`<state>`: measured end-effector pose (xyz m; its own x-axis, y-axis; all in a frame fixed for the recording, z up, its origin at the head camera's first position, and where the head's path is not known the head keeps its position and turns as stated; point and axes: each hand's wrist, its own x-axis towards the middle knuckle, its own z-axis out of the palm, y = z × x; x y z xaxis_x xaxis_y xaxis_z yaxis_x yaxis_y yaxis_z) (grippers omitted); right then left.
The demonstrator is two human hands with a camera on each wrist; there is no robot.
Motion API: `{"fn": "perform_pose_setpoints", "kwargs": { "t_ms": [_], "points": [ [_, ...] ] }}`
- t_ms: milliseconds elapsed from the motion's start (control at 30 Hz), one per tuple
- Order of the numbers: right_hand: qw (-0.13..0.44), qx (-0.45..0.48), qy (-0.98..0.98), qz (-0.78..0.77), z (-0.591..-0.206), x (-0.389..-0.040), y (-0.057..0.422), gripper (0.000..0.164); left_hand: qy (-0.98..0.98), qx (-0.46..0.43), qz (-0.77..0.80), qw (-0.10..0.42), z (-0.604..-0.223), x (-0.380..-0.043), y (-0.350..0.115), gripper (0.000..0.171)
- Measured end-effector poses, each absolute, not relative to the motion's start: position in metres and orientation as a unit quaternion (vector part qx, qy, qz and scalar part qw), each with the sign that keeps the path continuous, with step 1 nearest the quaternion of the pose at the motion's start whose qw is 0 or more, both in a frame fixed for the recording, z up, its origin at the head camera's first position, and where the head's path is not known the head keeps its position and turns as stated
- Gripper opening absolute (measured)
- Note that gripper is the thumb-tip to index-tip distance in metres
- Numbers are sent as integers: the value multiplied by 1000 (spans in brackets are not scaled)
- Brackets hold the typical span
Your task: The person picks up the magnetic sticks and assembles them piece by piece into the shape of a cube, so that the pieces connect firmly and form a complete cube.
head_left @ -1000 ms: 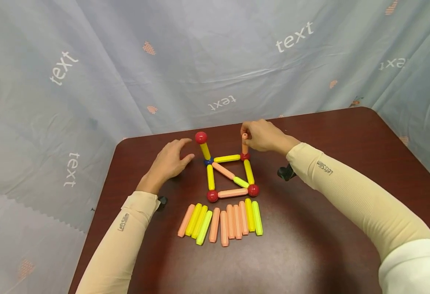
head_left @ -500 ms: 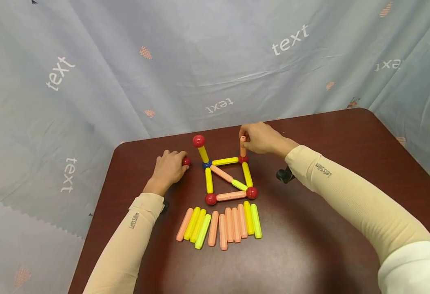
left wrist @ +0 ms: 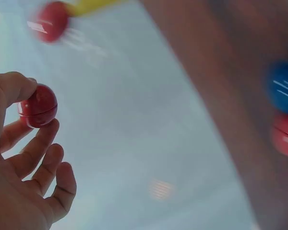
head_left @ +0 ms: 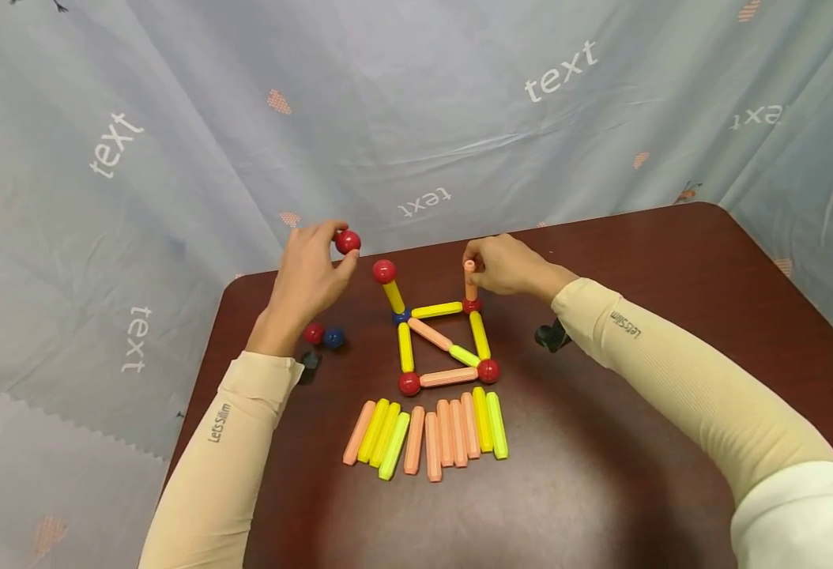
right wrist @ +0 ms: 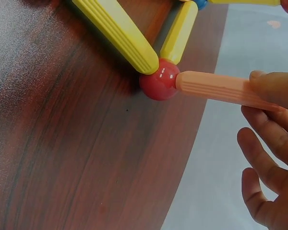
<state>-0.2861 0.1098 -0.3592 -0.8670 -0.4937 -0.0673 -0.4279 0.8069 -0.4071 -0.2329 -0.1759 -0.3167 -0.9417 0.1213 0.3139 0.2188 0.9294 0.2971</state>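
My left hand [head_left: 307, 273] pinches a red ball [left wrist: 40, 106] between thumb and fingers, raised above the table left of the frame of sticks. My right hand [head_left: 512, 265] grips the upper part of an orange stick [right wrist: 211, 87]. That stick stands upright on the red ball [right wrist: 159, 81] at the far right corner of the square. At the far left corner, a yellow stick [head_left: 393, 297] rises from a blue ball [head_left: 401, 317] and carries another red ball [head_left: 384, 272] on top. An orange and a lime stick [head_left: 465, 356] cross the square diagonally.
Loose orange, yellow and lime sticks [head_left: 416, 440] lie in a row in front of the square. A red ball [head_left: 314, 333] and a blue ball [head_left: 334, 337] sit on the table by my left wrist. A printed curtain [head_left: 416, 118] hangs behind the table.
My left hand reached down to the table, took hold of a red ball and lifted it up. My right hand has stayed at the upright orange stick.
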Motion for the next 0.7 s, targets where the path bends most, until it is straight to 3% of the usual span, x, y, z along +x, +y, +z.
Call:
{"fn": "perform_pose_setpoints", "kwargs": {
  "t_ms": [167,433,700],
  "points": [
    [88,-245,946,-194,-360,-286,111,25,-960,-162,-162,163,-294,-229,-131,42],
    [92,-251,942,-202,-359,-289,111,22,-965,-234,-81,91,-298,-236,-86,43],
    [87,-252,943,-201,-359,-289,114,27,-967,-247,-27,62,-316,-244,-62,40]
  ]
}}
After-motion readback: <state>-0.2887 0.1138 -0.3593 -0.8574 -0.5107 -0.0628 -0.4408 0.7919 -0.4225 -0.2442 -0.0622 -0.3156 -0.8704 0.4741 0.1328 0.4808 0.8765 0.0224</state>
